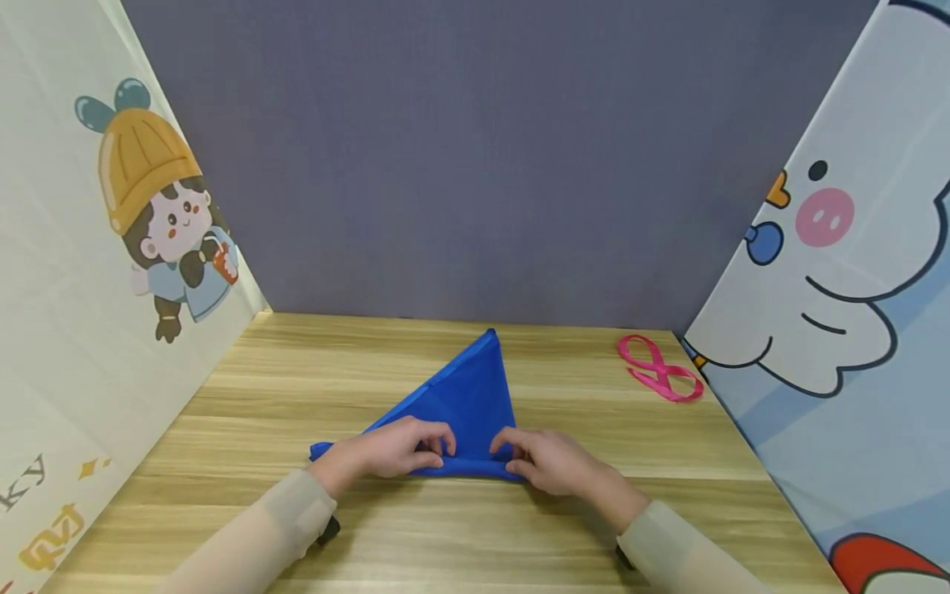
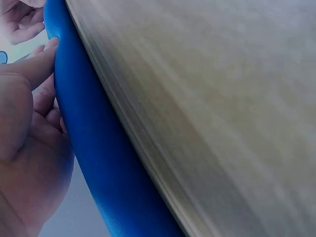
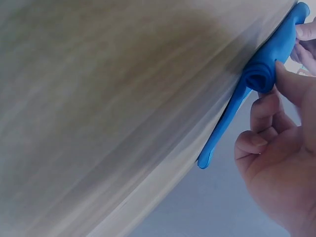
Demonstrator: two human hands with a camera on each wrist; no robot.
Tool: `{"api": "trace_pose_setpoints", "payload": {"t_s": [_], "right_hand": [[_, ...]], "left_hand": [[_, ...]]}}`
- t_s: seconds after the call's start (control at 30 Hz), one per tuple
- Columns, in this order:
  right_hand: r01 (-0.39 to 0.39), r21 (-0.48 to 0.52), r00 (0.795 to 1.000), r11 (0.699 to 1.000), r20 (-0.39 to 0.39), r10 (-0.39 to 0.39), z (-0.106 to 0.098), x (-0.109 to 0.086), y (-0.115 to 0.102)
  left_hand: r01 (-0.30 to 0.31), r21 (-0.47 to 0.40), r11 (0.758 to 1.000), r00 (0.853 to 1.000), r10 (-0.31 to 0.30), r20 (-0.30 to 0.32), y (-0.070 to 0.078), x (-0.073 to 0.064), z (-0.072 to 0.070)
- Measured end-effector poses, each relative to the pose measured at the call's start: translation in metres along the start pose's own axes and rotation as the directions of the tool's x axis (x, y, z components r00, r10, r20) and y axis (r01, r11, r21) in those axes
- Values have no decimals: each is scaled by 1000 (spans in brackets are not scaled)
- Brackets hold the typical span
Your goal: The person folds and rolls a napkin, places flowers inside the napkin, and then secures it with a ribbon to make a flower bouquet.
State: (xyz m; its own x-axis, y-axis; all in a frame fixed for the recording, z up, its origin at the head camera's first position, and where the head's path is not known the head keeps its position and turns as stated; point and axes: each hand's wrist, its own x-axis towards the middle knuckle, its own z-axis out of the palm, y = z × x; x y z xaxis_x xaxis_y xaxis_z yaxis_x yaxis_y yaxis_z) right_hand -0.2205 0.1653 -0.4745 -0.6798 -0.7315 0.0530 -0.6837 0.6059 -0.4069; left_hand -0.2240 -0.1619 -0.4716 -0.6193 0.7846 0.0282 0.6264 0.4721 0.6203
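Note:
A blue cloth lies on the wooden table as a triangle, its point toward the back and its near edge rolled into a thick tube. My left hand pinches the middle of that roll between thumb and curled fingers. At the roll's right end, my right hand grips it the same way. The right wrist view shows the spiral end of the rolled cloth under the right thumb. In the left wrist view, the left thumb presses into the roll. A thin corner of cloth reaches out past the left wrist.
A pink ribbon lies looped at the back right of the table. A grey panel stands along the back edge. Cartoon-printed sheets rise along the left and right sides.

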Motion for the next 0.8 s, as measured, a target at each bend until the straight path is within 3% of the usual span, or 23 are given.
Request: {"api": "trace_pose_setpoints", "payload": {"t_s": [0.3, 0.53, 0.8], "right_hand": [[69, -26, 998, 997, 1, -69, 2, 0, 0], [107, -87, 994, 990, -12, -109, 2, -1, -2], [84, -192, 992, 978, -72, -100, 3, 4, -17]], "left_hand": [[-53, 33, 998, 999, 54, -6, -3, -2, -1], [-85, 143, 986, 996, 87, -10, -3, -1, 1], [-54, 303, 951, 996, 72, -49, 6, 2, 5]]}}
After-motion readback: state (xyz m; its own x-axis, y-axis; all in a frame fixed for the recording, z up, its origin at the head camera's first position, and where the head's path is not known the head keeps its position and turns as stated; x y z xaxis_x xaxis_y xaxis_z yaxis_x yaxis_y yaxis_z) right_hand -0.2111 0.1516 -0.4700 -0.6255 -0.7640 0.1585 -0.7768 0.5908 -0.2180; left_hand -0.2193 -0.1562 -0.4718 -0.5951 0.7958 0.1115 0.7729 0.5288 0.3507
